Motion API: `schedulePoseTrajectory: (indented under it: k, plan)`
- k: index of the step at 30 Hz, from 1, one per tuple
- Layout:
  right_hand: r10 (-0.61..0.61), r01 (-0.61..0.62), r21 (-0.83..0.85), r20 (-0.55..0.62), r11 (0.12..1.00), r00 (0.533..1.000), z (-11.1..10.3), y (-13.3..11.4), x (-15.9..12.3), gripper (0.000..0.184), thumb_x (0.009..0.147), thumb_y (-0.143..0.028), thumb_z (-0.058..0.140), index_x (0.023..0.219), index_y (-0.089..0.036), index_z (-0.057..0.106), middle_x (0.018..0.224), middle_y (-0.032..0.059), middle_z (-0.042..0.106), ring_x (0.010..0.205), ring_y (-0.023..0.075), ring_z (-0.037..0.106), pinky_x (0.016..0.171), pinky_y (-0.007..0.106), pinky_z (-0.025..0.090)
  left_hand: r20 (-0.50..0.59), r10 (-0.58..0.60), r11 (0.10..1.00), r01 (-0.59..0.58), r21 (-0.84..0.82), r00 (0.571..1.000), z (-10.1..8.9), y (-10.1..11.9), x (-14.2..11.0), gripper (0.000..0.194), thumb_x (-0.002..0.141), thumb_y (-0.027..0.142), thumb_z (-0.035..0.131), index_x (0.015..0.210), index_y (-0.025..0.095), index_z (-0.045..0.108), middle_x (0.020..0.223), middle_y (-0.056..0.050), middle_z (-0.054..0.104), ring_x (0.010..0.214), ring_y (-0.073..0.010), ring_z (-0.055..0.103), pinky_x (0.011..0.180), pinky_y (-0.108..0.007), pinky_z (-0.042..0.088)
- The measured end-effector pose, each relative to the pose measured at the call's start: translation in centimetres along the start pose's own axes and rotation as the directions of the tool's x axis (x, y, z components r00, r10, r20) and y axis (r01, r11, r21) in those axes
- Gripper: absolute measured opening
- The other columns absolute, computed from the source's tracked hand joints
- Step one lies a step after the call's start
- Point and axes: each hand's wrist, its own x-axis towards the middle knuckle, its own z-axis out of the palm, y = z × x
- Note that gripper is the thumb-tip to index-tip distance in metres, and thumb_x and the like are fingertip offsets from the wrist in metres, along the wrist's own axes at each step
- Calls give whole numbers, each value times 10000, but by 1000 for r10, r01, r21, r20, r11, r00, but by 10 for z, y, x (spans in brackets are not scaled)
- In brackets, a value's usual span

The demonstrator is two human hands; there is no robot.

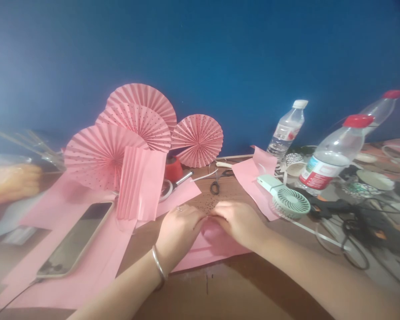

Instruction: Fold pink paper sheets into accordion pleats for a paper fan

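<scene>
My left hand and my right hand meet at the middle of the table, fingers curled and pressed on a pink paper sheet that lies under them. Both pinch its far edge, where the paper shows small dots. A bangle rings my left wrist. A half-pleated pink sheet stands just left of my hands. Behind it lean several finished pink paper fans.
A phone lies on pink paper at the left. Scissors, a mint handheld fan, three plastic bottles, a glue gun with cables crowd the right. Another person's hand is at the far left.
</scene>
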Motion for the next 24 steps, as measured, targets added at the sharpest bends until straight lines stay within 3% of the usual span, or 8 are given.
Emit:
schedulePoseTrajectory:
  k: [5,11,17,24]
  plan:
    - [-1,7,-106,59,994,998,-1,14,6,238,857,-302,442,731,-202,617,721,10,614,722,152,548,602,240,329,25,-79,997,79,11,997,-1,-3,0,256,878,318,392,783,215,606,764,5,624,709,-149,560,618,-255,369]
    - [52,-52,3,99,999,994,-3,49,13,212,826,-213,420,720,-213,604,737,-6,614,710,138,539,620,230,344,103,-193,980,196,-25,976,-5,-17,6,206,854,299,416,804,216,598,817,6,642,748,-165,591,660,-266,396]
    - [66,-77,92,107,993,992,-1,65,14,226,828,-218,399,726,-203,600,749,12,629,698,149,552,646,246,371,89,-258,932,272,-238,962,0,-31,9,190,797,307,472,729,214,622,754,15,647,700,-157,579,640,-252,409]
    - [70,-79,124,74,989,995,-1,72,14,231,824,-195,385,733,-199,598,768,21,633,721,158,564,663,263,396,74,-377,778,359,-516,923,7,-48,12,157,735,290,527,712,184,642,747,5,664,711,-161,591,672,-244,437]
